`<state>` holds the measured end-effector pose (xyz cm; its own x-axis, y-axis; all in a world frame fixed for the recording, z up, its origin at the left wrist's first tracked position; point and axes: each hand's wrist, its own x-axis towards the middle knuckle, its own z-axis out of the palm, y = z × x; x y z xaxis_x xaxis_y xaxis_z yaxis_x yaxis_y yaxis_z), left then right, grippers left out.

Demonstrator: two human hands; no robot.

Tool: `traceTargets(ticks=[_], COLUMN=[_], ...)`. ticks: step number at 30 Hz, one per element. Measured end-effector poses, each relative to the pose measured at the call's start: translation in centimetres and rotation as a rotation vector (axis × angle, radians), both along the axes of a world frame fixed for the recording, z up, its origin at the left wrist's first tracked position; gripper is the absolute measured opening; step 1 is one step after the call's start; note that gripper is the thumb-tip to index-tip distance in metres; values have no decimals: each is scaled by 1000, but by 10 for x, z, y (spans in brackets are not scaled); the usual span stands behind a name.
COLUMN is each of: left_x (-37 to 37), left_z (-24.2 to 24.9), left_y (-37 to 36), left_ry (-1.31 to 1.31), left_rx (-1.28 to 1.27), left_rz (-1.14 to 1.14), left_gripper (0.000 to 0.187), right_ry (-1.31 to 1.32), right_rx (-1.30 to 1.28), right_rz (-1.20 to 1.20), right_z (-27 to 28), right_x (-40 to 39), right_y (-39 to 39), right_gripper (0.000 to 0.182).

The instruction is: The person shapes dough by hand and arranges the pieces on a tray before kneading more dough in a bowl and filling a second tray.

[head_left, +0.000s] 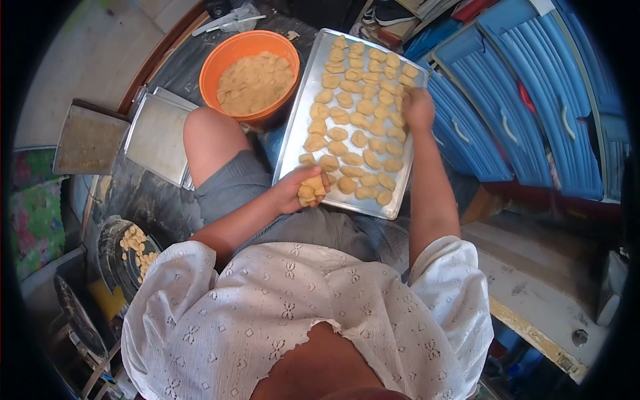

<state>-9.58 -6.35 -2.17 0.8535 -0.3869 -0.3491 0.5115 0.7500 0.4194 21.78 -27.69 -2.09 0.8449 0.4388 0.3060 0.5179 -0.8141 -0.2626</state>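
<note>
Across my lap lies a metal baking tray [298,127], tilted, with rows of small flattened dough pieces [360,121] on it. My left hand [293,192] is closed around a clump of soft yellow dough [311,191] at the tray's near left corner. Up at the tray's right edge, my right hand [419,110] is closed, its fingertips down among the outer dough pieces. The back of that hand hides whatever its fingers hold. An orange tub [208,75] of dough [257,83] stands left of the tray.
Flat metal trays [157,137] lie at the left, beside my knee. A dark round pan [113,248] holds dough scraps [137,248]. Blue plastic drawers [510,100] stand close on the right, above a worn wooden ledge [533,287]. A plastic bag [243,17] lies behind the tub.
</note>
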Motion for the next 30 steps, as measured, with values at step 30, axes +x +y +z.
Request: traceTargets(ticks=[30], left_x=[57], left_z=[37], left_y=[290], left_ry=[-63], left_rx=[263], left_rz=[1027], left_gripper=[79], right_ry=[-387], right_rx=[670], right_rz=[721], right_z=[86], right_x=[-183], right_y=[403], right_gripper=[56])
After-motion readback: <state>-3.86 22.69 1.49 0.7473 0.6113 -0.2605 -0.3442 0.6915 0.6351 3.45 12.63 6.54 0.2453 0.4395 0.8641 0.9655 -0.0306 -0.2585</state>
